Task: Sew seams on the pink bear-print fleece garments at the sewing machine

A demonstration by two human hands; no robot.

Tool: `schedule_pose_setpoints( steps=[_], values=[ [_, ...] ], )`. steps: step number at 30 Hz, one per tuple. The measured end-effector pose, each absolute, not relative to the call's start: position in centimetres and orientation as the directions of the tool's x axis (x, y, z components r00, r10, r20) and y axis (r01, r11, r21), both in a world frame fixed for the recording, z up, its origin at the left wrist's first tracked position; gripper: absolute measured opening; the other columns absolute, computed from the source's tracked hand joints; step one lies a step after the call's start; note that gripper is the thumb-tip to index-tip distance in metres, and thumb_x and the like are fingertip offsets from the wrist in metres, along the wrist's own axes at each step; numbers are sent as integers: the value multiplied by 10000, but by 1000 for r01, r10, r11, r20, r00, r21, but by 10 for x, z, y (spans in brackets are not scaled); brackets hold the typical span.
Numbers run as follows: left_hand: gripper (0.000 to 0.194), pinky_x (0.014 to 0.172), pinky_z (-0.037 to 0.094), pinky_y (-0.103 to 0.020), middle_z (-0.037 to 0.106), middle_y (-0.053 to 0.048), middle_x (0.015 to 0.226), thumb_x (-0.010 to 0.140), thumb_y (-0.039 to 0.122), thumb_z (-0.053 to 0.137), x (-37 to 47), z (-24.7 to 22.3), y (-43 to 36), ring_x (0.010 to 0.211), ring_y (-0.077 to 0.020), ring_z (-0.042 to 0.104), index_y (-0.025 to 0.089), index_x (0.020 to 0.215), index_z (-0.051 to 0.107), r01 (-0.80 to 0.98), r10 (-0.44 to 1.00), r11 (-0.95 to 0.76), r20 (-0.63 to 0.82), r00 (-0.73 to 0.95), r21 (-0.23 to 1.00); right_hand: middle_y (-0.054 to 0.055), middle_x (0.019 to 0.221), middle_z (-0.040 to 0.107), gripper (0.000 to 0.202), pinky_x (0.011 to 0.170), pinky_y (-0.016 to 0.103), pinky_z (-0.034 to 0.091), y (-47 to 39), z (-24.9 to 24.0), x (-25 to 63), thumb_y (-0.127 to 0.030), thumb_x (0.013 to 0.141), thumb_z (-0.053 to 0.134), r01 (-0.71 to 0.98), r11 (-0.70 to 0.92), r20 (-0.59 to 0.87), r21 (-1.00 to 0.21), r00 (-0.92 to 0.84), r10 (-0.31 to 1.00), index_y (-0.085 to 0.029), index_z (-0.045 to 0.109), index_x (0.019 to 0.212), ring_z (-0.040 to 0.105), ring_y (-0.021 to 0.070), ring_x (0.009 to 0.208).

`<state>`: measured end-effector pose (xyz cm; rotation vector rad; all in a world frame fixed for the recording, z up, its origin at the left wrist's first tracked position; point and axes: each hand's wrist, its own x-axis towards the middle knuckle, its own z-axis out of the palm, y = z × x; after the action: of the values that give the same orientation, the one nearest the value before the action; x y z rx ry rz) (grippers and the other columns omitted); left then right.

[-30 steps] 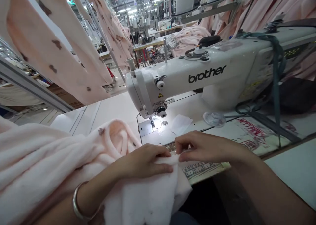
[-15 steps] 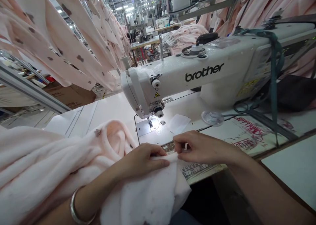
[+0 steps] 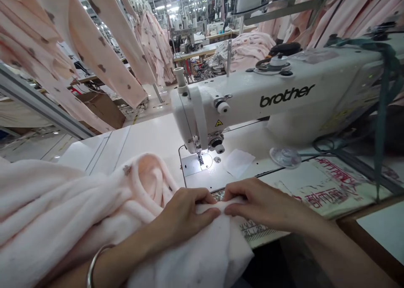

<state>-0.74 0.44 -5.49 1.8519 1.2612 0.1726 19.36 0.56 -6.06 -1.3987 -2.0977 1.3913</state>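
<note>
Pale pink fleece fabric [image 3: 202, 250] lies over the table's front edge and spreads in thick folds to the left. My left hand [image 3: 192, 208] pinches its top edge between thumb and fingers. Close beside it, my right hand [image 3: 249, 199] pinches the same edge, so the fingertips of both hands almost meet. Just beyond them stands a white sewing machine [image 3: 240, 111]. Its lit presser foot [image 3: 201, 158] is over the metal plate, apart from the fabric. The layers under my fingers are partly hidden.
A white scrap [image 3: 239, 162] and a clear round dish [image 3: 285, 157] lie on the machine bed. A printed ruler strip [image 3: 257, 231] runs along the front edge. Spotted pink pieces [image 3: 104, 48] hang at the left; a cardboard box [image 3: 102, 107] stands behind the table.
My right hand has moved in closer to my left along the fabric edge, and both now pinch it side by side. The camera view has shifted slightly left.
</note>
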Motion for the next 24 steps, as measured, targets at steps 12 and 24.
schedule_pose_setpoints(
  steps=[12,24],
  values=[
    [313,436,246,-203,469,37,555,729,464,546,-20,-63,60,491,-92,388,154,687,561,725,843,121,-456,286,679,-23,601,597,86,421,192,351,73,-82,169,-256,720,557,543,-113,-414,-832,-471,779,-179,528,695,465,75,433],
    [262,483,154,-265,216,30,528,649,230,497,-22,-86,99,510,-103,228,188,522,272,762,904,39,-347,248,646,11,517,492,306,450,254,346,110,-67,162,-207,714,596,674,-118,-464,-729,-360,809,-175,441,452,426,101,449]
  ],
)
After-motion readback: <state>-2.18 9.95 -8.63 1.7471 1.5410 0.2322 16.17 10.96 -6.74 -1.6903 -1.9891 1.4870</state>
